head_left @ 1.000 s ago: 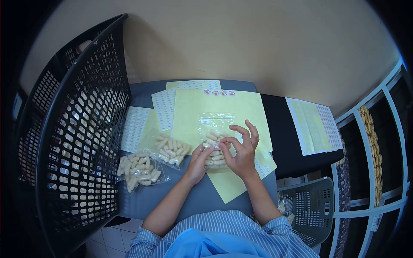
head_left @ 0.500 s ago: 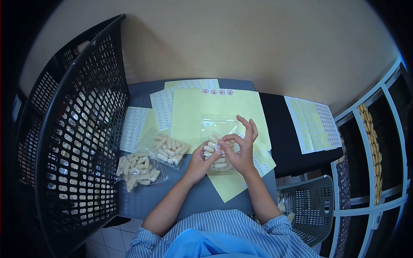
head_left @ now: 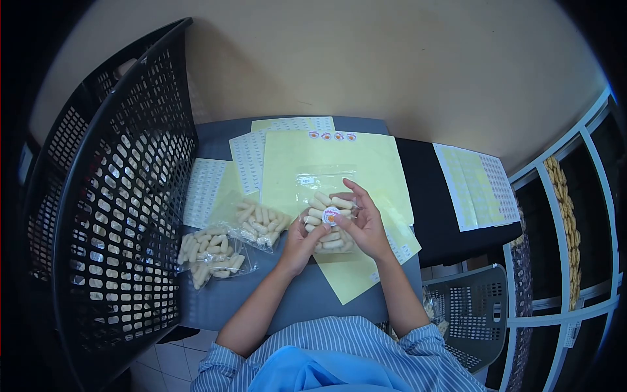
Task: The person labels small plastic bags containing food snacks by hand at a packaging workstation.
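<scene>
A clear bag of pale, finger-shaped pieces [head_left: 334, 242] is between my two hands, above the yellow sheet [head_left: 281, 153]. On its front shows a round sticker [head_left: 331, 215] with an orange middle. My left hand [head_left: 302, 245] grips the bag's left side, its thumb just below the sticker. My right hand [head_left: 367, 228] holds the right side, thumb on the bag by the sticker and index finger raised. A small white label [head_left: 305, 181] is near the bag's top. Two more filled bags, one nearer [head_left: 212, 255] and one farther [head_left: 260, 222], lie to the left.
A tall dark perforated basket [head_left: 124, 196] stands at the left. Label sheets [head_left: 210, 189] lie beneath and beside the yellow sheet. Another sticker sheet [head_left: 477, 186] rests on the black cloth at right. Below it is a grey-green basket [head_left: 467, 313], beside a metal-framed rack [head_left: 558, 242].
The round sticker, mostly covered by my fingers before, now shows in full on the bag. My right thumb and fingers have opened away from the pinch, and the bag has shifted slightly left.
</scene>
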Motion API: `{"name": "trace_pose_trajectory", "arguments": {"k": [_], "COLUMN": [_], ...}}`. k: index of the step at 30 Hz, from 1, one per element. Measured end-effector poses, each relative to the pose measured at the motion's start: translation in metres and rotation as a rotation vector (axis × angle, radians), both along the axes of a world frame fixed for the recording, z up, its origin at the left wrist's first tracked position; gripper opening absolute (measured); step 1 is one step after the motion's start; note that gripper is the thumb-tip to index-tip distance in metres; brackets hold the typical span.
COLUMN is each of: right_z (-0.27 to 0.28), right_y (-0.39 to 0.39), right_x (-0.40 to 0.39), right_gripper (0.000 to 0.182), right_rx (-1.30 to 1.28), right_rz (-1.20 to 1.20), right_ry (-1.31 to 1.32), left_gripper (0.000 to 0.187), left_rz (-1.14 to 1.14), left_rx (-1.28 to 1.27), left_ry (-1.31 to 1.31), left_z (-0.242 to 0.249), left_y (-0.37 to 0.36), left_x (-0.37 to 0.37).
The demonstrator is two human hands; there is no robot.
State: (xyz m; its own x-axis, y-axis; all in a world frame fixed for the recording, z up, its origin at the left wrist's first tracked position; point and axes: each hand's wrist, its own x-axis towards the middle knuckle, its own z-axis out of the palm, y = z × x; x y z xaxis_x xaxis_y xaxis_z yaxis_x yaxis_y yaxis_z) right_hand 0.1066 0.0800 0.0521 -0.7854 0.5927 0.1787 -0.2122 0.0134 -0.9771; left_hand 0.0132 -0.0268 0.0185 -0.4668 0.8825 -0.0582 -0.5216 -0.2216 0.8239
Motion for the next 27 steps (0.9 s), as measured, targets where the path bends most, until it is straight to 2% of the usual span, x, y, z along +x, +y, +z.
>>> {"name": "trace_pose_trajectory", "arguments": {"k": [6, 11, 14, 21, 23, 24, 26, 27], "right_z": [-0.004, -0.012, -0.011, -0.004, 0.001, 0.005, 0.017, 0.026], "right_y": [-0.004, -0.007, -0.009, -0.011, -0.007, -0.005, 0.0, 0.004], "right_x": [-0.003, -0.007, -0.008, -0.008, -0.004, 0.0, 0.01, 0.02], "right_gripper": [0.06, 0.047, 0.041, 0.042, 0.042, 0.042, 0.042, 0.042], "right_rx": [0.088, 0.097, 0.107, 0.084, 0.256, 0.258, 0.367, 0.41], "right_rz": [0.017, -0.162, -0.208, -0.203, -0.243, -0.24, -0.341, -0.461], "right_ry": [-0.032, 0.011, 0.04, 0.06, 0.002, 0.002, 0.012, 0.043], "left_gripper": [0.034, 0.035, 0.034, 0.032, 0.036, 0.036, 0.047, 0.056], "left_rz": [0.026, -0.019, -0.013, 0.011, 0.013, 0.016, -0.012, 0.036], "left_rx": [-0.005, -0.01, 0.0, -0.058, 0.0, 0.001, -0.031, 0.022], "left_ry": [0.089, 0.221, 0.2, 0.175, 0.182, 0.181, 0.596, 0.714], "left_z": [-0.005, -0.004, -0.007, 0.001, 0.003, 0.003, 0.006, 0.038], "left_y": [-0.002, -0.004, -0.002, -0.003, -0.005, -0.007, -0.015, -0.024], "left_x": [-0.004, -0.001, 0.0, 0.002, 0.004, 0.003, 0.0, 0.001]}}
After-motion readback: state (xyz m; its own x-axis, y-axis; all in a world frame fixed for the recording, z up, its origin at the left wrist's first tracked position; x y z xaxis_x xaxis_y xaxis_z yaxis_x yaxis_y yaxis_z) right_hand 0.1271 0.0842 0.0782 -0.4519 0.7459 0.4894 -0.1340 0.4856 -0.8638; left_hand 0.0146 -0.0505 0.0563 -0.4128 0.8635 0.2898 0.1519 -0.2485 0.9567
